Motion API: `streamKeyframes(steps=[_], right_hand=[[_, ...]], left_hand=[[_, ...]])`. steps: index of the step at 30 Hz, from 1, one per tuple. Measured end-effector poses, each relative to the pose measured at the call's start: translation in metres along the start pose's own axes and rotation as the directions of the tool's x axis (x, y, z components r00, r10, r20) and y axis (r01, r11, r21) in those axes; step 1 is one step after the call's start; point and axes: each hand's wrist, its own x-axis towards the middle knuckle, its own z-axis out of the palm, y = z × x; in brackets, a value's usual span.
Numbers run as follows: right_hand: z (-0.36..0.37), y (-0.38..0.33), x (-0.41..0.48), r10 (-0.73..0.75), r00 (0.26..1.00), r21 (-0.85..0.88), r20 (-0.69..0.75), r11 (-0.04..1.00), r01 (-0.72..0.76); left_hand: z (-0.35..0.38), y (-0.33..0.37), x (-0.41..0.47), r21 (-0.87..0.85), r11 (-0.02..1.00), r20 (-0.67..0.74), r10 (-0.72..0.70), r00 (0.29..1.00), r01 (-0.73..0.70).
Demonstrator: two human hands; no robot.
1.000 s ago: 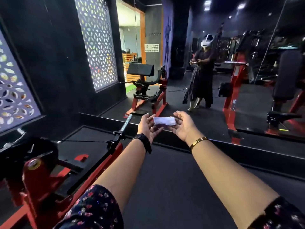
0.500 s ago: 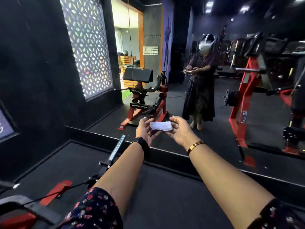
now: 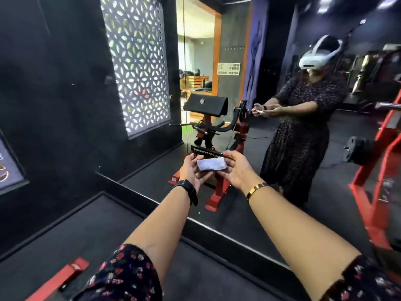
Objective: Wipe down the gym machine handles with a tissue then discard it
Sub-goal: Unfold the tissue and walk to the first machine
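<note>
A big mirror (image 3: 282,148) fills the wall ahead, rising from a raised black ledge (image 3: 152,205) that crosses the dark rubber floor (image 3: 91,240). To the left stands a black wall (image 3: 65,94) with a lit patterned screen (image 3: 138,61) set into it. In the mirror a red and black gym machine (image 3: 217,131) with a padded black armrest shows, and to its right the reflection of the person (image 3: 303,131), in a dark floral dress and a white headset, hands held together in front of the chest. Part of another red machine frame (image 3: 375,170) runs down the right edge, and a red bar (image 3: 63,276) lies low at the bottom left. Two bare forearms reach forward from floral sleeves into the middle of the view. The left hand (image 3: 193,172) wears a black watch (image 3: 188,190) on the wrist; the right hand (image 3: 236,172) wears a gold bangle (image 3: 257,189). Between them, held up in the air in front of the mirror, is a folded white tissue (image 3: 211,165). Each hand's grip is closed on one end of the tissue, the left fingers curled under its left edge and the right fingers pinching its right edge, palms turned partly inward toward each other.
</note>
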Motion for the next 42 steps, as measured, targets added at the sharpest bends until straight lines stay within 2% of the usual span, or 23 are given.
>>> streamKeyframes(steps=[8,16,22,26,32,36,40,42], right_hand=[[0.040,-0.020,0.156,0.045,0.993,-0.034,0.107,0.999,-0.041],[0.134,-0.005,0.293,0.121,0.963,-0.103,0.239,0.990,-0.099],[0.221,0.013,0.367,0.207,0.893,-0.181,0.400,0.973,-0.145],[0.279,0.044,0.401,0.299,0.829,-0.239,0.473,0.949,-0.206],[0.377,0.094,0.422,0.421,0.674,-0.366,0.607,0.901,-0.233],[0.449,0.130,0.427,0.513,0.515,-0.464,0.687,0.855,-0.233],[0.519,0.171,0.410,0.604,0.313,-0.563,0.733,0.797,-0.217],[0.540,0.187,0.394,0.637,0.227,-0.607,0.737,0.771,-0.193]], left_hand=[[-0.005,0.026,0.139,-0.071,0.996,-0.110,0.037,0.993,-0.045],[-0.058,0.086,0.254,-0.105,0.982,-0.259,0.123,0.958,-0.154],[-0.109,0.145,0.322,-0.129,0.954,-0.390,0.201,0.899,-0.269],[-0.151,0.172,0.340,-0.111,0.933,-0.497,0.246,0.832,-0.341],[-0.232,0.218,0.346,-0.088,0.875,-0.668,0.303,0.680,-0.477],[-0.279,0.249,0.335,-0.054,0.818,-0.775,0.327,0.541,-0.572],[-0.321,0.273,0.310,0.009,0.733,-0.882,0.327,0.340,-0.680],[-0.337,0.277,0.296,0.033,0.706,-0.915,0.305,0.263,-0.707]])
